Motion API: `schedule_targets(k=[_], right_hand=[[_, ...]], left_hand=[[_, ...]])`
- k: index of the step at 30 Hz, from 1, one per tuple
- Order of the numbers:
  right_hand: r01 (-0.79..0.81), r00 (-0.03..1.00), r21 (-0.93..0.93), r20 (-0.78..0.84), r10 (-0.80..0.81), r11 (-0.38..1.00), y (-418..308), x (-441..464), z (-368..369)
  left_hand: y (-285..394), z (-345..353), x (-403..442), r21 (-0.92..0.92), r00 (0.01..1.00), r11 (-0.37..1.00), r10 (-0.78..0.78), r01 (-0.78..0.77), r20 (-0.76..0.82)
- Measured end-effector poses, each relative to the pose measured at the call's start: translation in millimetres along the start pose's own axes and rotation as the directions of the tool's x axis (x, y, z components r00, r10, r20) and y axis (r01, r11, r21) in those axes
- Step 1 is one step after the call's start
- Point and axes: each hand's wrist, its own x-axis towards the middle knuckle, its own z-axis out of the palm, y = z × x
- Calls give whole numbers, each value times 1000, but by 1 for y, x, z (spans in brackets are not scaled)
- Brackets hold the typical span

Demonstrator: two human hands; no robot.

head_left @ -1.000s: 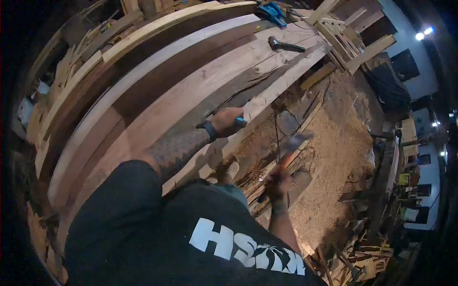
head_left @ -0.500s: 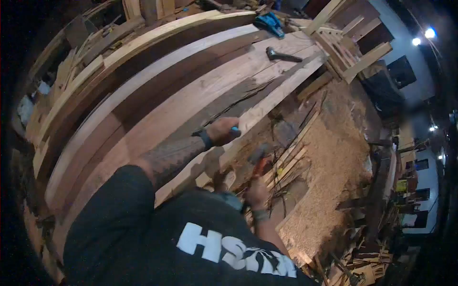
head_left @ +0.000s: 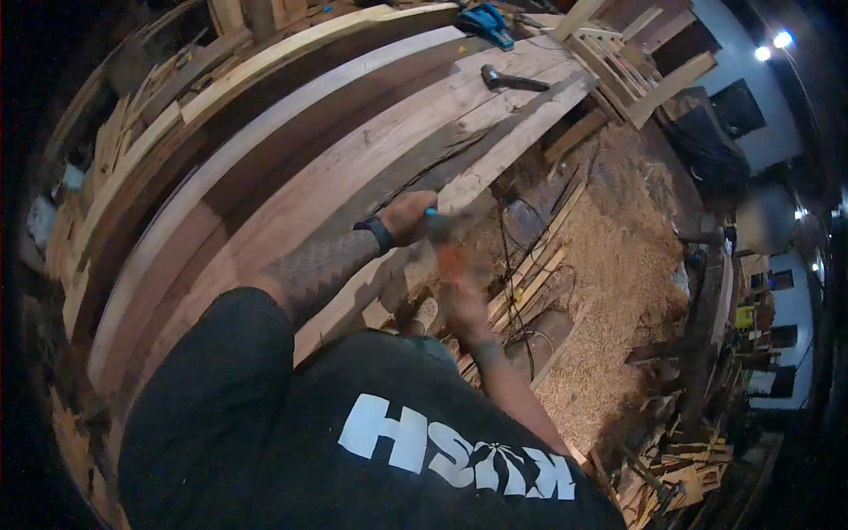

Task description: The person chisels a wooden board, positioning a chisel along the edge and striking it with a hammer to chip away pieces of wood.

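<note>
My left hand [head_left: 409, 218] is wrapped around a blue-handled chisel [head_left: 431, 212] at the edge of a long pale board [head_left: 521, 137]. Only the end of the handle shows; the blade is hidden. Just below it, my right hand [head_left: 465, 309] grips a hammer [head_left: 451, 263] by its orange handle. The hammer is smeared by motion, and its head is right at the chisel's end; whether they touch, I cannot tell.
Long planks [head_left: 353, 168] run side by side beyond my left arm. A dark T-shaped tool [head_left: 514, 82] and a blue power tool [head_left: 486, 25] lie at their far end. Wood shavings [head_left: 609, 256] cover the ground at right, with scrap sticks [head_left: 685, 473] lower down.
My right hand has swung the hammer up and left, from below and apart to right beside the chisel's handle. My left hand keeps its hold. The view has shifted slightly.
</note>
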Motion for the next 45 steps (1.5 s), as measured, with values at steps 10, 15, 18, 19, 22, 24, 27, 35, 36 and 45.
schedule_targets(k=[10, 15, 18, 19, 22, 24, 27, 35, 36, 45], right_hand=[[208, 908, 704, -397, 134, 678, -93, 40, -127], [392, 877, 581, -470, -99, 713, -77, 40, -77], [-144, 954, -49, 260, 152, 988, 28, -23, 21], [-202, 915, -96, 336, 223, 975, 46, -50, 29], [-398, 855, -14, 358, 376, 917, 50, -85, 1], [-528, 817, 71, 316, 483, 846, 45, -92, -33], [-644, 755, 129, 271, 598, 754, 60, -112, -75], [-847, 436, -168, 323, 840, 504, 143, -220, -98], [-852, 402, -206, 331, 854, 481, 152, -229, -94], [-856, 110, -406, 461, 881, 320, 189, -289, -44]], left_hand=[[-10, -2, 13, -37, 999, 998, 46, -45, 28], [-3, -5, 14, -10, 998, 998, 57, -57, 31], [-5, 0, 14, -25, 996, 999, 24, -26, -89], [-8, -7, 17, -88, 1000, 996, 4, -6, -16], [-7, -22, 6, 0, 986, 989, 150, -151, -75], [15, -42, 20, -80, 978, 989, 132, -121, 163], [28, -55, 55, -383, 918, 923, 119, 39, 378], [52, -36, 92, -281, 600, 955, 278, -92, 750], [48, -34, 93, -304, 605, 947, 302, -101, 737], [54, -17, 91, -156, 599, 962, 262, -224, 757]])
